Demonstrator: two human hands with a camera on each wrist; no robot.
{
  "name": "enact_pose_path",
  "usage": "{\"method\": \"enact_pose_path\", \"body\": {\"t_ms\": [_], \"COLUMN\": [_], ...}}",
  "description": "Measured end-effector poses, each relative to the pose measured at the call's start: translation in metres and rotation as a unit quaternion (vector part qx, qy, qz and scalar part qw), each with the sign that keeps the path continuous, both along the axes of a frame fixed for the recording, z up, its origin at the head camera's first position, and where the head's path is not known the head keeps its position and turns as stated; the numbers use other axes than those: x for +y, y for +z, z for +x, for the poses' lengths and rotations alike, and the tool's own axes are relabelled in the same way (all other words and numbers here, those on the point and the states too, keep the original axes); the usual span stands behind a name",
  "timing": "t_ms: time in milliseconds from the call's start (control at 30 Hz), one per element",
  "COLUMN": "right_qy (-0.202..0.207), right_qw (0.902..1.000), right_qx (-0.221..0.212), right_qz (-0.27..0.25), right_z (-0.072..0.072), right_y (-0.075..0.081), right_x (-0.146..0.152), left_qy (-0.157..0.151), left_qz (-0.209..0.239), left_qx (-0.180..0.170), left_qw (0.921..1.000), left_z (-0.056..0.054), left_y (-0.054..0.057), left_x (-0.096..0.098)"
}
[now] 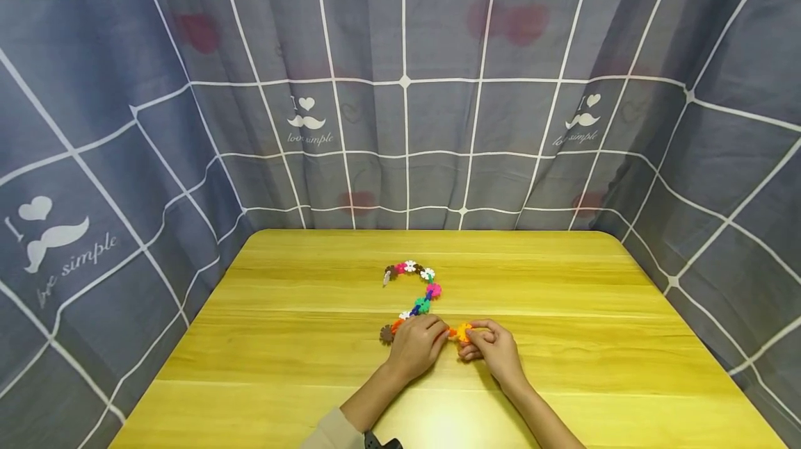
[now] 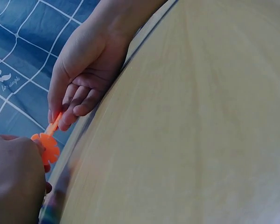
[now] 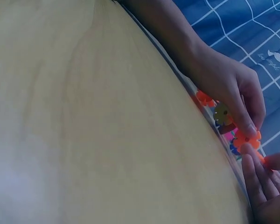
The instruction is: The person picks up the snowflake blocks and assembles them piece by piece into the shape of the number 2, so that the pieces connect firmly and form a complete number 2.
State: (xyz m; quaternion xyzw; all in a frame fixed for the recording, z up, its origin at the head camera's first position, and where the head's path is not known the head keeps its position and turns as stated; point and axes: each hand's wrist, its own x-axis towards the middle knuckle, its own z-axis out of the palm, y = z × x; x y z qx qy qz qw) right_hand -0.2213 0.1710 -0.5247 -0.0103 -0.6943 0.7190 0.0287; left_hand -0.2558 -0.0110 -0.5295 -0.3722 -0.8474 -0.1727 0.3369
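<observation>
A chain of interlocking flower-shaped plastic discs point(image 1: 422, 305) curves over the table in pink, white, brown, green, blue and orange. My left hand point(image 1: 416, 345) lies over its near end and hides part of it. Thumb and fingers of that hand pinch an orange disc point(image 3: 247, 140), seen face-on in the right wrist view. Just to its right, my right hand point(image 1: 496, 352) pinches a yellow-orange disc point(image 1: 464, 332) by the edge. The two discs meet edge to edge between the hands; how deep their slots sit cannot be told.
The yellow wood-grain table point(image 1: 281, 365) carries the chain, whose far end curls back to the left. A brown disc point(image 1: 386, 334) shows left of my left hand. A grey checked curtain point(image 1: 375, 115) encloses the back and sides.
</observation>
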Motion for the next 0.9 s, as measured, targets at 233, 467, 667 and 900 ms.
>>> {"method": "enact_pose_path", "body": {"t_ms": [233,467,667,900], "right_qy": [0.024,0.046,0.072,0.095], "right_qw": [0.9994,0.9980,0.9970,0.9946], "right_qx": [-0.016,-0.008,-0.015,-0.040], "right_qz": [0.019,0.043,0.024,-0.016], "right_z": [-0.003,-0.007,-0.010,-0.010], "right_y": [0.001,0.002,0.002,0.003], "right_x": [0.004,0.004,0.002,0.000], "left_qy": [-0.008,-0.013,-0.019,-0.044], "left_qz": [0.005,0.006,0.021,0.053], "left_qx": [0.010,0.002,0.008,0.025], "left_qw": [0.9999,0.9999,0.9996,0.9973], "left_z": [0.000,0.000,0.000,-0.002], "left_y": [-0.002,0.000,0.000,-0.002], "left_x": [0.002,0.001,0.000,0.001]}}
